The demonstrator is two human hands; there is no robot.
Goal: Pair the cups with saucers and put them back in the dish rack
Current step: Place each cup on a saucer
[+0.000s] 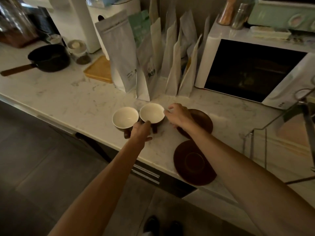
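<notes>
- Left hand [140, 129] at the near side of the two cups, fingertips at the near rim of the right-hand cup, thumb low toward the countertop; whether closed on a rim or handle, or merely resting, cannot be told, since the palm hides the contact.
- Right hand [177, 116] with thumb and forefinger drawn together at the far right rim of the right-hand cup, apparently pinching it; remaining fingers curled loosely above the far saucer.
- Right-hand cup, brown outside and cream inside [152, 113], upright on the counter, empty, rim touching or just beside its twin.
- Left-hand cup of the same brown and cream glaze [125, 117], upright, empty, near the counter edge, dark handle pointing toward the floor side.
- Far round brown saucer [202, 121] just right of the cups, partly under the right hand and forearm.
- Near round brown saucer [194, 162] apart from the cups, its near rim overhanging the white marble countertop [68, 99].
- Wire dish rack [265, 133] at the right, well apart from the cups.
- Risks, as judged: a rim-only pinch slipping on smooth glaze during the lift; the cups knocking together; the right forearm brushing the overhanging saucer off the edge; dim light blurring the saucer's centre well and spoiling placement.
</notes>
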